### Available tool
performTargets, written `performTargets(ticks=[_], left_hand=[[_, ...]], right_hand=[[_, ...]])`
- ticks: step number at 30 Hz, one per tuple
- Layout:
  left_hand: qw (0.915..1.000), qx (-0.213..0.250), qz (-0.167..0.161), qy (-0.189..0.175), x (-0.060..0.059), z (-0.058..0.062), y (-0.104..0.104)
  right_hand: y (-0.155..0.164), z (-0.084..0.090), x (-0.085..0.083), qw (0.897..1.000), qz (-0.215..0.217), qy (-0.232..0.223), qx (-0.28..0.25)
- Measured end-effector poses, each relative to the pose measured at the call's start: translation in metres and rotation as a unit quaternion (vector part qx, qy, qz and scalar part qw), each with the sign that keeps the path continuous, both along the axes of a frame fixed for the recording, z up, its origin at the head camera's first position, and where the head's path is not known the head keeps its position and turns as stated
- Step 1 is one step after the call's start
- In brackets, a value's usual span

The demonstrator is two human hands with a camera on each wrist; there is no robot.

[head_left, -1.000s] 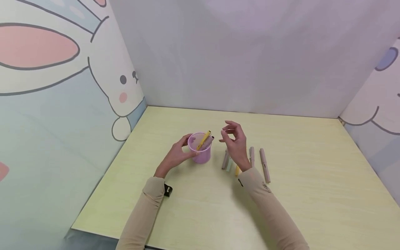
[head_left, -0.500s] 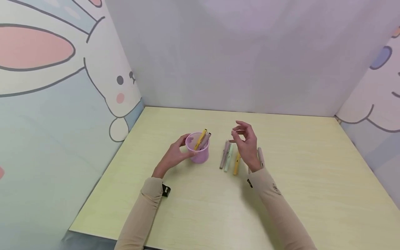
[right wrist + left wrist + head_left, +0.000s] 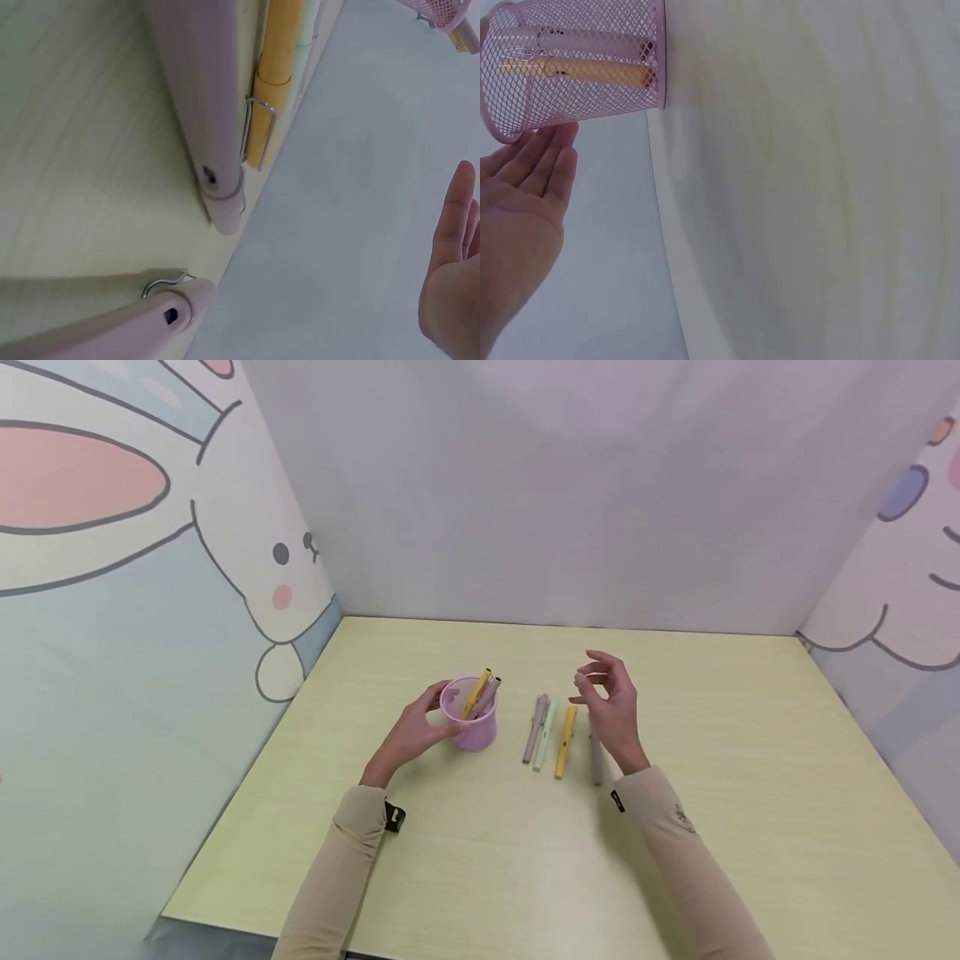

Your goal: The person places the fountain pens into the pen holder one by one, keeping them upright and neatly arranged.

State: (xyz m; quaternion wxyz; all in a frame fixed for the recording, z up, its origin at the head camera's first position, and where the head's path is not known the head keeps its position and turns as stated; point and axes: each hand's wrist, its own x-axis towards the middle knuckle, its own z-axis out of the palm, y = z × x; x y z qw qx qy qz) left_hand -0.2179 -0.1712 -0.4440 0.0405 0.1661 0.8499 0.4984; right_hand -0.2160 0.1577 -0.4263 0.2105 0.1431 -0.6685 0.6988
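My left hand [image 3: 408, 737] grips a pink mesh pen cup [image 3: 476, 737] near its rim, thumb in front and fingers behind. Inside lean a yellow pen [image 3: 476, 693] and a lilac pen [image 3: 487, 697]; the left wrist view shows both through the mesh. My right hand [image 3: 615, 714] hovers empty above the pens on the right, fingers loosely bent. Below it lies a lilac pen [image 3: 597, 760], partly covered by the hand. Another lilac pen [image 3: 112, 330] shows in the right wrist view; the right hand and arm hide it from the head view.
Left of the right hand, a lilac pen [image 3: 535, 731], a mint pen [image 3: 545, 737] and a yellow pen [image 3: 566, 745] lie side by side on the pale yellow table [image 3: 465, 860]. A grey back wall [image 3: 555, 493] and a rabbit-printed side wall [image 3: 247, 543] border the table.
My right hand has moved right, away from the pen cup, uncovering the mint and yellow pens and coming over the rightmost ones. My left hand keeps its hold on the cup.
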Motion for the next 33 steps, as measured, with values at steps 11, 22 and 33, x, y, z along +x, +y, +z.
performTargets(ticks=[11,22,33], left_hand=[[1.0000,0.002,0.003,-0.003,0.001,-0.001,-0.001],[1.0000,0.004,-0.001,0.001,-0.001,-0.002,-0.002],[1.0000,0.005,-0.001,-0.001,-0.001,-0.002,-0.001]], right_hand=[[0.025,0.000,0.006,0.999,-0.034,-0.030,0.016],[0.047,-0.001,0.006,0.998,-0.049,-0.023,0.006],[0.064,-0.005,0.010,0.998,-0.049,-0.048,0.006]])
